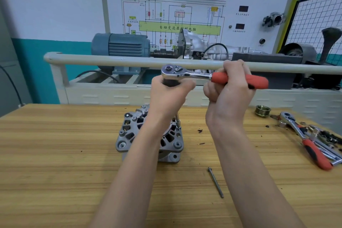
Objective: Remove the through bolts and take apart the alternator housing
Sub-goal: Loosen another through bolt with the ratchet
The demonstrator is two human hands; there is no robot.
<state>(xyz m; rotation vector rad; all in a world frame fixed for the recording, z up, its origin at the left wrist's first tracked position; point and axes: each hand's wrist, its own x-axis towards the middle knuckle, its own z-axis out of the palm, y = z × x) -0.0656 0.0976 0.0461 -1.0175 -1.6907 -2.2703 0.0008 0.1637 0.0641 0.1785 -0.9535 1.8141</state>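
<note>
A bolt is being loosened. The ratchet (187,74) handle is gripped by the right hand (231,87); its black top is held by the left hand (170,90). Below both, the alternator (133,135) is stood. Next, steady turning is needed.

There are two ratchets, one (187,74) held up and one (305,140) on the table. One alternator (129,131), one loose bolt (215,182) and one pulley (262,110) are there.

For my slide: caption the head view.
Both hands work a ratchet on the alternator; one bolt lies loose on the table.

both hands (171,90) raised, fingers curled, gripping
</note>
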